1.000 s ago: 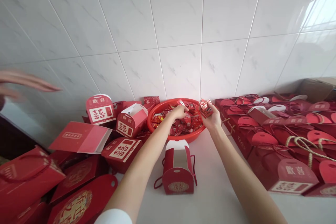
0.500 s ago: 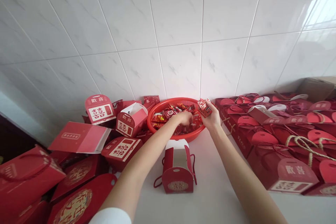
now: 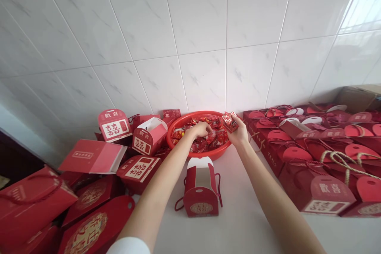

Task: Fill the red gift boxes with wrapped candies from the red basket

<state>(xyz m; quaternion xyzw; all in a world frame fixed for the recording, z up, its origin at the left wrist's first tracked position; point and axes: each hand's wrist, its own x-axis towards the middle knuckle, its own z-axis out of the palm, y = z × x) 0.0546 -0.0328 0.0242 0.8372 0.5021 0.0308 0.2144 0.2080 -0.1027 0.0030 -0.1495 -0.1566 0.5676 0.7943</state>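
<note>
A red plastic basket [image 3: 214,154] filled with wrapped red candies [image 3: 200,145] stands against the wall. Over the candies, my left hand [image 3: 202,129] is closed, its fingertips pinching a red wrapped candy [image 3: 211,136]. At the basket's right edge, my right hand [image 3: 239,131] is wrapped round several small red and white packets [image 3: 229,122]. An open red gift box [image 3: 201,197] with cord handles stands upright just in front of the basket, and neither hand touches it.
Red gift boxes [image 3: 92,154] are piled loosely on the left. Closed red boxes [image 3: 323,192] with cord and rope handles stand in rows on the right. A brown carton [image 3: 357,97] sits at the back right, and a tiled wall [image 3: 202,83] rises behind.
My left hand has risen and shifted slightly left from among the candies, and a red candy now shows at its fingertips. My right hand still holds its packets.
</note>
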